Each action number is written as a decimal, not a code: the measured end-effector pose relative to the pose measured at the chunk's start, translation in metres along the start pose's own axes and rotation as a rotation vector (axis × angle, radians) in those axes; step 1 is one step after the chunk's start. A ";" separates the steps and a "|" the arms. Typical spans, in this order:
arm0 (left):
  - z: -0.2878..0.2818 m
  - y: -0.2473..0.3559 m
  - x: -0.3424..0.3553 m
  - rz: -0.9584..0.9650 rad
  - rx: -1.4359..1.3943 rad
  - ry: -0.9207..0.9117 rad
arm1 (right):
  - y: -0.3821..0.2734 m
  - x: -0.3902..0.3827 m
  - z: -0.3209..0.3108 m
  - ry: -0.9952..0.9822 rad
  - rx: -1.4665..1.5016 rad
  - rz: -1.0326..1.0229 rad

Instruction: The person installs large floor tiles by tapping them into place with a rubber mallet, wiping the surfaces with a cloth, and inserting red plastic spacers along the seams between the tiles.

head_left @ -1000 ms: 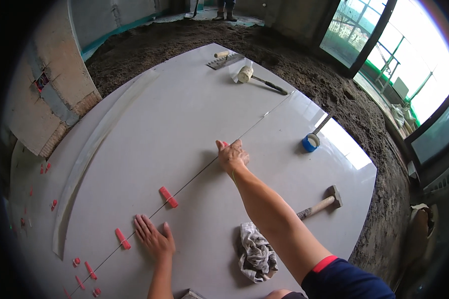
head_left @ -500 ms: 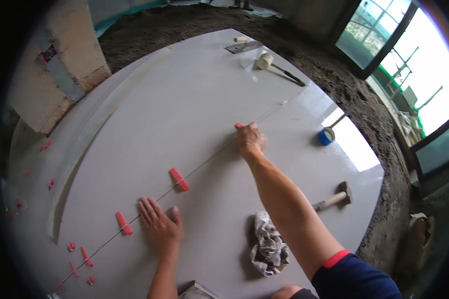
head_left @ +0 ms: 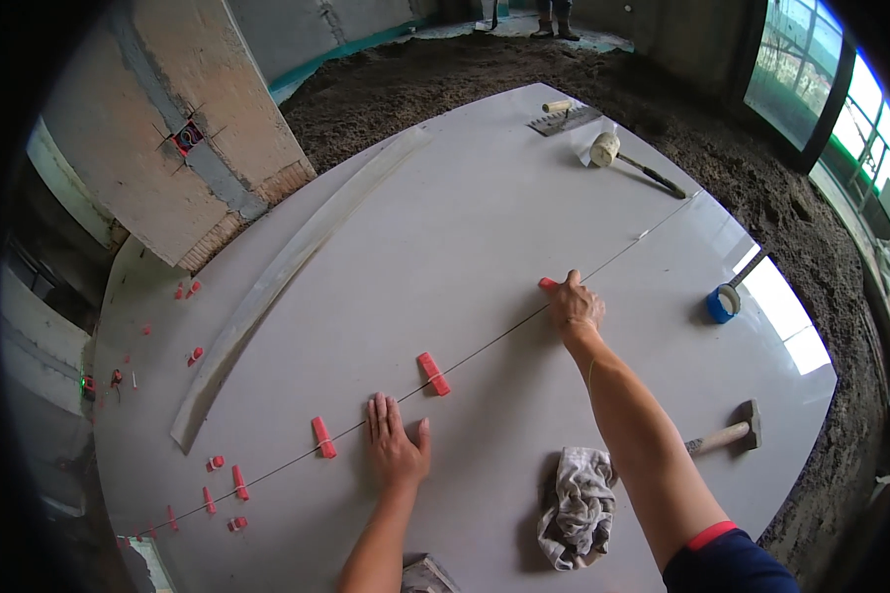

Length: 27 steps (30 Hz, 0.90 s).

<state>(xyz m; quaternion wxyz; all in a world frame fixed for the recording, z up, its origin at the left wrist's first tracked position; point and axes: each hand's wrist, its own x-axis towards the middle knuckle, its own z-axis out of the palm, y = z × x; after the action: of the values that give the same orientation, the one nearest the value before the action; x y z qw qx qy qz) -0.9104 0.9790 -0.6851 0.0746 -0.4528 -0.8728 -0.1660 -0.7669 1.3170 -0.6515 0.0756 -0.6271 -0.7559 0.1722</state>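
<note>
We are seeing red wedges point(head_left: 432, 373) lying on pale grey tiles point(head_left: 445, 217). A blue tape roll point(head_left: 721, 303) is sitting there. The rag point(head_left: 577, 506) is looking grey-white, the mallet point(head_left: 604, 149) head cream, the sand point(head_left: 415, 84) dark brown.

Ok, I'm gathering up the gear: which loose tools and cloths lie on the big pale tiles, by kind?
White-headed mallet: 1
Hammer: 1
Notched trowel: 1
Blue pot: 1
Rag: 1
Total: 5
</note>
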 end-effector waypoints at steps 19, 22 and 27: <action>0.003 0.012 0.011 -0.081 -0.004 -0.060 | 0.084 -0.110 -0.003 -0.093 0.531 -0.285; 0.006 0.009 0.010 -0.062 -0.009 -0.026 | 0.119 -0.196 -0.033 -0.202 0.821 -0.291; 0.013 0.001 0.012 -0.068 0.135 -0.072 | 0.141 -0.297 -0.047 -0.262 0.142 -0.683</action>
<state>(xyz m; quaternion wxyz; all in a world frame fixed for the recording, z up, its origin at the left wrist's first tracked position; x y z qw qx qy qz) -0.9159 0.9938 -0.6939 0.0677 -0.4225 -0.8991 -0.0926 -0.5614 1.0567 -0.6274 0.0748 -0.3048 -0.9109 0.2679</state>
